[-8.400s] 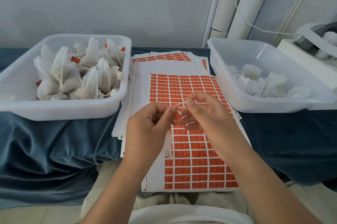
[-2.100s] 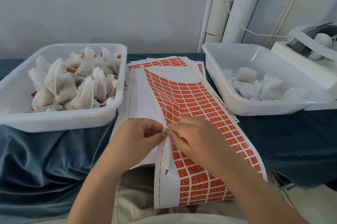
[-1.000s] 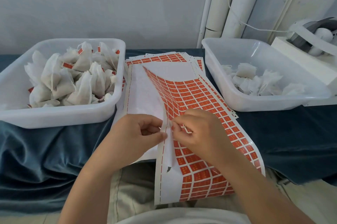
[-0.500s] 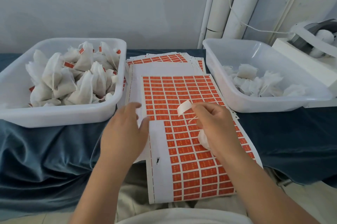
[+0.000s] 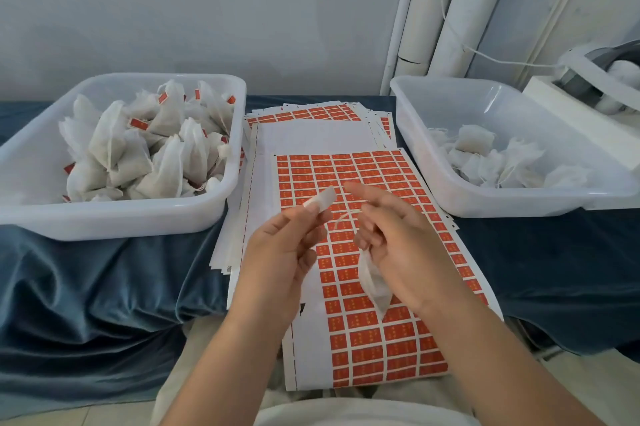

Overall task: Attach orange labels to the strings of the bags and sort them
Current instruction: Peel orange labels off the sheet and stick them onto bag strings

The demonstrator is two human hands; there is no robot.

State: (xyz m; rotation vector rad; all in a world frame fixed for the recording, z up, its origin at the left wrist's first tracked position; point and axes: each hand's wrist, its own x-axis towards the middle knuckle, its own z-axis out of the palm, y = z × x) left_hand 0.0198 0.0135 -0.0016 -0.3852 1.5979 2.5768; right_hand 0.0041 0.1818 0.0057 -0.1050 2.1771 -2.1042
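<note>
Mid-frame, the left hand (image 5: 277, 252) pinches a flimsy, likely sticky label (image 5: 321, 199) by one end — the right hand (image 5: 401, 245), forefinger straight, curls its other fingers round the soft, light bag (image 5: 373, 283), best gripped at its neck to leave the thin string (image 5: 341, 219) free.

Tiny print on the orange labels (image 5: 365, 336), too small and blurred for reading.

Peeled label (image 5: 321, 198), white back showing, above label sheet (image 5: 363, 176); white bag (image 5: 373, 283) dangling beside
</note>
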